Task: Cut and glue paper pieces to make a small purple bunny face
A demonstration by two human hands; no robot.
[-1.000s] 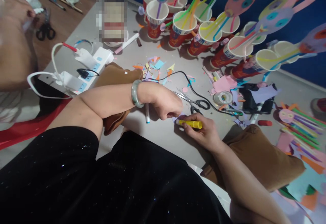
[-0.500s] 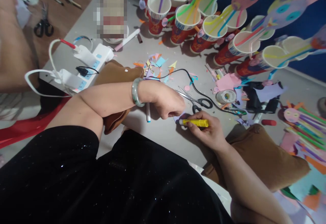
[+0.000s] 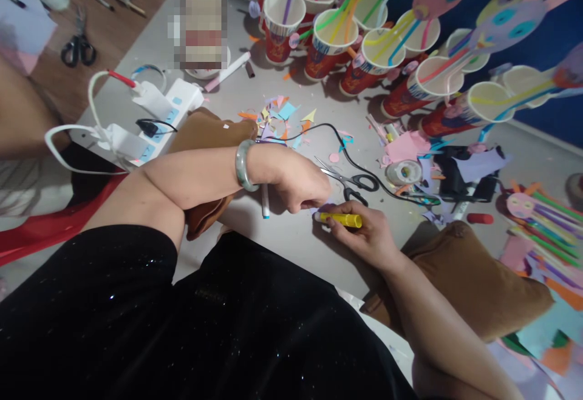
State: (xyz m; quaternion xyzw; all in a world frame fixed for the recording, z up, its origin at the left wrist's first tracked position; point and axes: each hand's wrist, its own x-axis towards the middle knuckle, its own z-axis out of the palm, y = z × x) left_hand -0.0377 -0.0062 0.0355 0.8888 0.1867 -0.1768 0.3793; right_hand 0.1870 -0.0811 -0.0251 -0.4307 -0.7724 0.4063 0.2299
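Observation:
My right hand (image 3: 371, 236) is closed round a yellow marker (image 3: 348, 220), its pale tip pointing left at a small piece of purple paper (image 3: 314, 211). That paper sticks out from under the curled fingers of my left hand (image 3: 303, 183), which look closed on its edge; most of it is hidden. A green bangle (image 3: 245, 166) circles my left wrist. Just beyond both hands lie black-handled scissors (image 3: 350, 180) with their blades slightly apart. Below my left wrist a white marker with a blue end (image 3: 266, 201) lies on the grey table (image 3: 291, 242).
Paper cups (image 3: 332, 42) holding straws and paper faces line the back. Paper scraps (image 3: 282, 115), a tape roll (image 3: 404, 173) and a black cable (image 3: 337, 130) lie ahead. A power strip (image 3: 175, 105) stands left, brown cushions (image 3: 473, 278) on both sides. Another person's arm (image 3: 27, 115) shows at far left.
My right hand has moved slightly left with the yellow marker, bringing its tip closer to the purple paper. My left hand stays put. The other person's arm has moved lower at far left.

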